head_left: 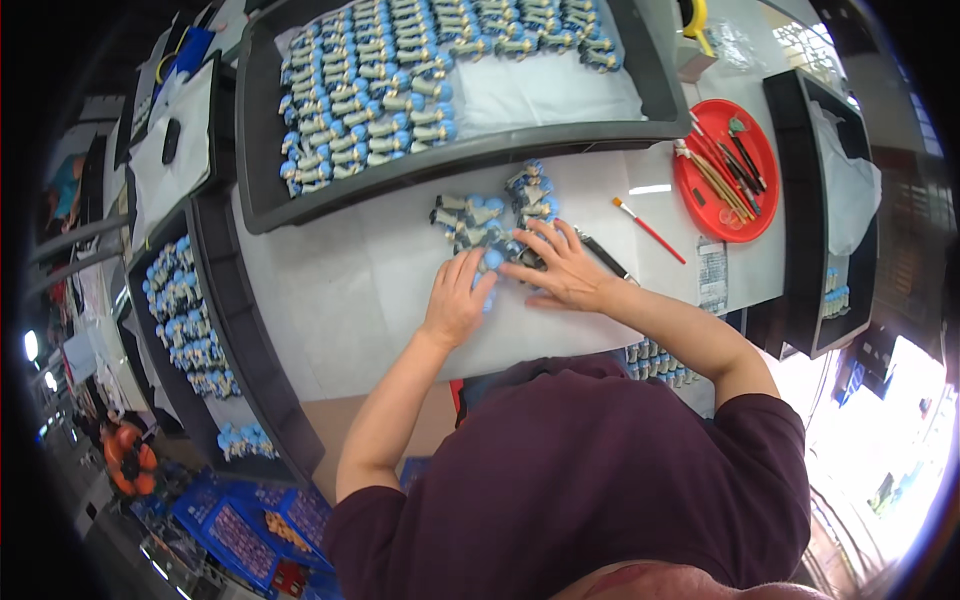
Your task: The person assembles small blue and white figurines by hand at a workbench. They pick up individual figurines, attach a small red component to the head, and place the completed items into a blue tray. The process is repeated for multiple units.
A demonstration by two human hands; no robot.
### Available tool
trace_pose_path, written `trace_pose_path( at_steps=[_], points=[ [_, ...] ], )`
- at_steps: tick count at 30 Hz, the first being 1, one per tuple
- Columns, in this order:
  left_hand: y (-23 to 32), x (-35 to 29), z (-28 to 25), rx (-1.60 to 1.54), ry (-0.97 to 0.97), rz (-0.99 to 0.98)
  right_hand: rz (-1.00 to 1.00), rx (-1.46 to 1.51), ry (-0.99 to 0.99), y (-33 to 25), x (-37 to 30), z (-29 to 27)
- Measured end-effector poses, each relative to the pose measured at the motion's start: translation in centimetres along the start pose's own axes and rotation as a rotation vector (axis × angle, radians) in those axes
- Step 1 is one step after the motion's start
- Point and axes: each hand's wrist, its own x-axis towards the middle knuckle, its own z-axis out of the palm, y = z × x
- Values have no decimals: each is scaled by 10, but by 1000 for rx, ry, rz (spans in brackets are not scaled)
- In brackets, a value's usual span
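On the white table, a loose cluster of small painted figurines (468, 208) with blue heads and grey-green bodies lies between my hands and a big grey tray. My left hand (456, 302) is at the near left side of the cluster, its fingers closed around a blue-headed figurine (484, 288) that they partly cover. From the right, my right hand (568, 272) reaches over the cluster with its fingers spread, the tips close to the figurines. Some figurines are hidden under the fingers. A dark slender tool (605, 258) lies just beyond my right hand.
The grey tray (480, 146) holds rows of similar figurines. A red-handled brush (652, 232) lies on the right, near a round red dish (728, 232) of brushes and tools. Dark bins stand at the left (262, 345) and right (800, 210), with more figurines inside.
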Motion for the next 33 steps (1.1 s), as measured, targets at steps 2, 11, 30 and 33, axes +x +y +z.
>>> trace_pose_path(
  at_steps=[2,11,30,33],
  points=[
    [11,14,-8,-31,-36,-53,-25,154,126,-3,-1,-21],
    [19,-6,-19,8,-350,-49,241,-104,435,152,63,-147],
    [-118,371,6,265,-185,-48,588,-410,-336,269,162,-135],
    [-118,403,26,301,-310,-139,587,-341,-322,269,155,-137]
  ],
)
